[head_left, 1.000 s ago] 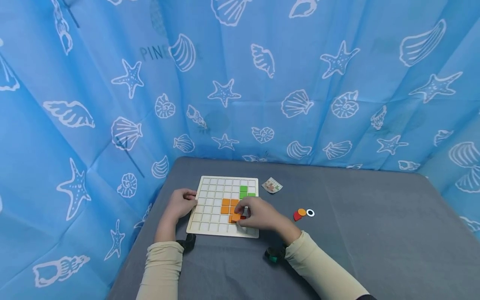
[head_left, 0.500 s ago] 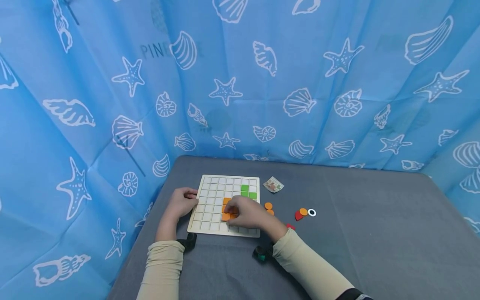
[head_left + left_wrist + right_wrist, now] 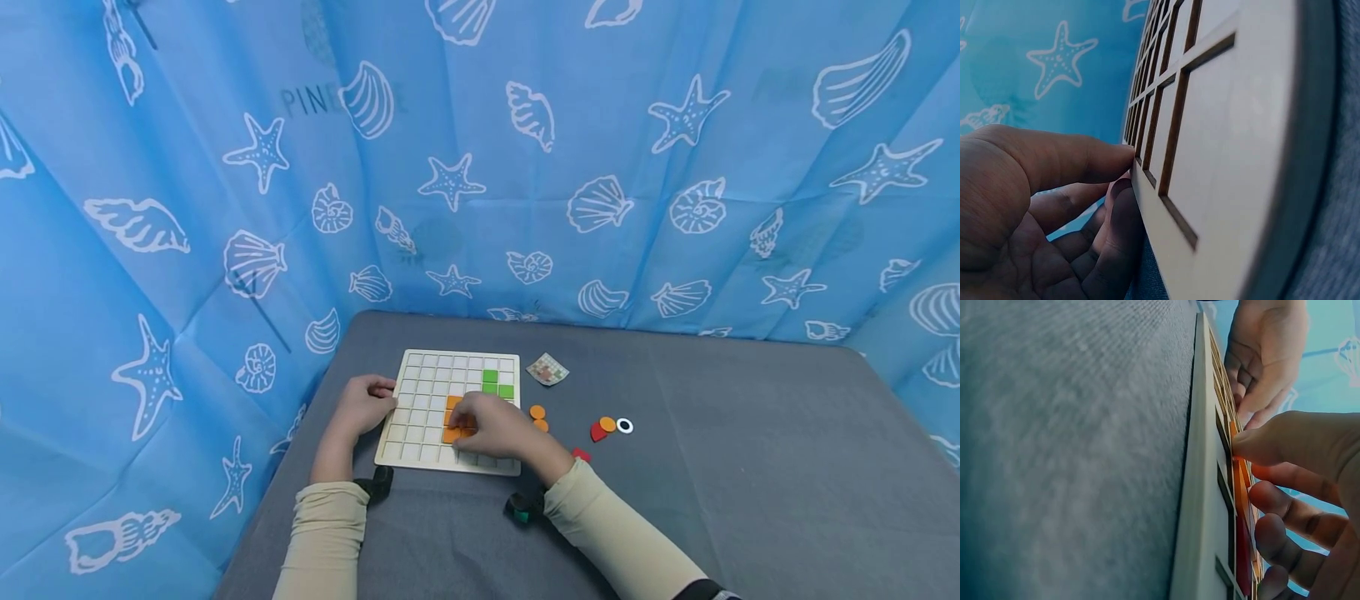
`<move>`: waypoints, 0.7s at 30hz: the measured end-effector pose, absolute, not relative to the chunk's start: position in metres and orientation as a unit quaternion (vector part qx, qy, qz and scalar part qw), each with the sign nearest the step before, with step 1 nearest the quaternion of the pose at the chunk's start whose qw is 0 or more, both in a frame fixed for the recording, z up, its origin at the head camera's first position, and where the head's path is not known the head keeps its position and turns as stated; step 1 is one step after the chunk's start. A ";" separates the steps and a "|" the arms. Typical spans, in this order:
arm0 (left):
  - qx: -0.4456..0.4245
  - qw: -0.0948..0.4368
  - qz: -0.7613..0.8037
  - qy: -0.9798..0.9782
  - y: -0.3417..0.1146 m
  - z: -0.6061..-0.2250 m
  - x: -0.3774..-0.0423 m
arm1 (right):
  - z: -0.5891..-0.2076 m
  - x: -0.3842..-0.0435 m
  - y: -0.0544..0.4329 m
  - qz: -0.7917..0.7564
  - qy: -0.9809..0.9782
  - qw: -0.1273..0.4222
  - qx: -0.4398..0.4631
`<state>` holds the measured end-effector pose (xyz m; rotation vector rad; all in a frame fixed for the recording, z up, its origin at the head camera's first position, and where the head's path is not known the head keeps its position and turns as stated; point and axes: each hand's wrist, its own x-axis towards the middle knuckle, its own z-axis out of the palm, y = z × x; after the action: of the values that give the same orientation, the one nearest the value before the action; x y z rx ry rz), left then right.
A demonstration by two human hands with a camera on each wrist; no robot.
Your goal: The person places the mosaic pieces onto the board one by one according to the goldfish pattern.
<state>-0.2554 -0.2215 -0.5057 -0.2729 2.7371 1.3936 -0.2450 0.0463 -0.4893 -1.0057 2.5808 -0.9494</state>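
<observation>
A pale wooden grid board [image 3: 411, 417] lies on the grey-covered table. My left hand [image 3: 363, 406] pinches its left edge; in the left wrist view the thumb [image 3: 1085, 159] meets the rim and the other fingers curl behind it. Over the board's lower middle, my right hand [image 3: 495, 425] pinches an orange square tile [image 3: 451, 435] at the near left corner of a group of orange tiles [image 3: 453, 402], which it partly covers. A red piece [image 3: 1243, 556] shows beneath the right fingers in the right wrist view. Green tiles [image 3: 490, 377] sit toward the board's far right.
A small pattern card [image 3: 547, 369] lies beyond the board's right edge. Two orange discs [image 3: 537, 412] and a red piece [image 3: 581, 454] are near the right forearm. Farther right are another red piece [image 3: 597, 433], an orange disc [image 3: 607, 424] and a white ring [image 3: 618, 427].
My right hand has shifted left across the board with the orange tile and lowered it to the grid, uncovering orange discs and a red piece on the table. The left hand stays put.
</observation>
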 end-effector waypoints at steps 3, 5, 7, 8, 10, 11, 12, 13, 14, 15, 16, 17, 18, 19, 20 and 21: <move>-0.088 0.027 0.450 0.888 -0.221 -0.506 -0.256 | -0.489 -0.244 0.045 -0.324 0.875 0.107 -0.342; -0.087 0.028 0.451 0.888 -0.220 -0.506 -0.255 | -0.489 -0.242 0.044 -0.323 0.876 0.108 -0.342; -0.086 0.030 0.452 0.887 -0.220 -0.506 -0.254 | -0.489 -0.241 0.044 -0.318 0.878 0.108 -0.341; -0.085 0.031 0.453 0.887 -0.220 -0.506 -0.254 | -0.488 -0.241 0.044 -0.317 0.879 0.107 -0.341; -0.085 0.031 0.453 0.887 -0.220 -0.506 -0.254 | -0.487 -0.240 0.045 -0.317 0.879 0.102 -0.341; -0.084 0.030 0.453 0.887 -0.220 -0.506 -0.254 | -0.486 -0.240 0.046 -0.315 0.880 0.099 -0.340; -0.085 0.030 0.452 0.888 -0.220 -0.507 -0.255 | -0.484 -0.241 0.047 -0.316 0.881 0.098 -0.338; -0.085 0.030 0.452 0.887 -0.220 -0.507 -0.255 | -0.483 -0.241 0.049 -0.318 0.881 0.096 -0.338; -0.084 0.030 0.452 0.887 -0.220 -0.507 -0.256 | -0.482 -0.241 0.051 -0.321 0.880 0.093 -0.338; -0.083 0.029 0.453 0.887 -0.221 -0.507 -0.256 | -0.481 -0.241 0.054 -0.325 0.878 0.092 -0.339; -0.084 0.030 0.454 0.887 -0.221 -0.507 -0.256 | -0.479 -0.242 0.057 -0.330 0.876 0.092 -0.338; -0.085 0.032 0.454 0.886 -0.221 -0.507 -0.257 | -0.478 -0.242 0.060 -0.338 0.873 0.093 -0.340; -0.087 0.032 0.454 0.886 -0.221 -0.507 -0.257 | -0.477 -0.243 0.063 -0.347 0.869 0.093 -0.340; -0.088 0.032 0.454 0.886 -0.222 -0.507 -0.257 | -0.476 -0.243 0.068 -0.355 0.865 0.090 -0.342; -0.089 0.032 0.453 0.886 -0.222 -0.507 -0.257 | -0.474 -0.244 0.072 -0.361 0.864 0.088 -0.340; -0.092 0.033 0.453 0.886 -0.222 -0.507 -0.257 | -0.473 -0.244 0.077 -0.366 0.863 0.085 -0.338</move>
<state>-0.2575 -0.2223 -0.5073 -0.2820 2.7280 1.3938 -0.2442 0.0768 -0.4728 -1.0073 2.5729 -1.0902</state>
